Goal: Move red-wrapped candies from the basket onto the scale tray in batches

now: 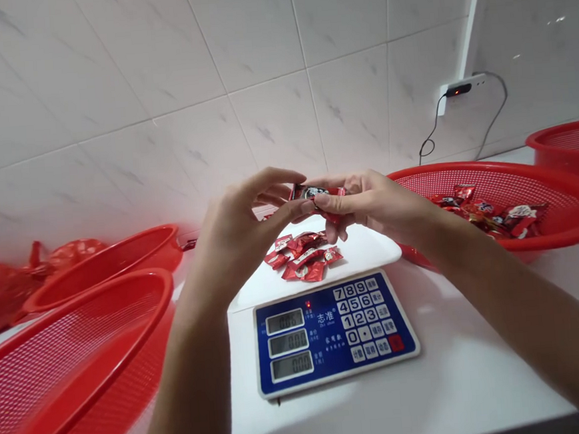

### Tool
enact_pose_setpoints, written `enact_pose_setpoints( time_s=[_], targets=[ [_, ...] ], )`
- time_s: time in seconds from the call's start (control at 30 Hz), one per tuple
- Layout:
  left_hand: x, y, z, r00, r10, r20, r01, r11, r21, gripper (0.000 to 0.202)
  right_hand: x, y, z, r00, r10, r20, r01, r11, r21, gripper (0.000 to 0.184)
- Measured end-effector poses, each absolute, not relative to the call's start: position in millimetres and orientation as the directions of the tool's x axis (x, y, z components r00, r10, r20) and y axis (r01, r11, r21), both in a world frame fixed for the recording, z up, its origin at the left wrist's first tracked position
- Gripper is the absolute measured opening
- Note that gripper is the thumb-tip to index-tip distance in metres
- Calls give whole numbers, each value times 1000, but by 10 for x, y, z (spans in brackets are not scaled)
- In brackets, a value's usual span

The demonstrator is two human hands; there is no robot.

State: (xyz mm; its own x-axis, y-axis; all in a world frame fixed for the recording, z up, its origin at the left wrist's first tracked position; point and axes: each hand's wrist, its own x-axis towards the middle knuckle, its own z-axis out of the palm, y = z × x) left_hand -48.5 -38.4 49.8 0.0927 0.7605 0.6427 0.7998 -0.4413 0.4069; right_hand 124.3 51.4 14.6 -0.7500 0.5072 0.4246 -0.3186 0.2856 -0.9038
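The left hand [243,230] and right hand [376,207] pinch a red sweet packet [317,191] in their fingers [336,203]. More packets [300,259] sit on the scale [336,334] for weighing.

I count four red mesh baskets [482,185], one digital scale [336,330], one wall socket [460,86], one left hand [240,231], one right hand [373,207], one wrapped sweet [315,191] between them, about seven more wrapped sweets [300,256] on the scale.

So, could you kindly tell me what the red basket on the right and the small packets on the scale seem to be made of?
The basket looks like moulded red plastic: its rim is glossy and its wall is a regular punched mesh. The packets look like shiny metallised film, judging by their glints and creases, though the exact film can't be told.
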Motion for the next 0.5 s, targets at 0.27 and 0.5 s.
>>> enact_pose_setpoints(
  time_s=[0.27, 0.5],
  targets=[
    [-534, -366, 474, 214, 771, 600, 842, -457, 286, 34, 1254, 496, 160, -726, 551, 411, -308, 274, -911, 39],
    [-575, -349, 487, 182, 763, 620, 846, -443, 297, 64, 1294, 500, 189, -682, 571, 457, -317, 333, -888, 36]
  ],
)
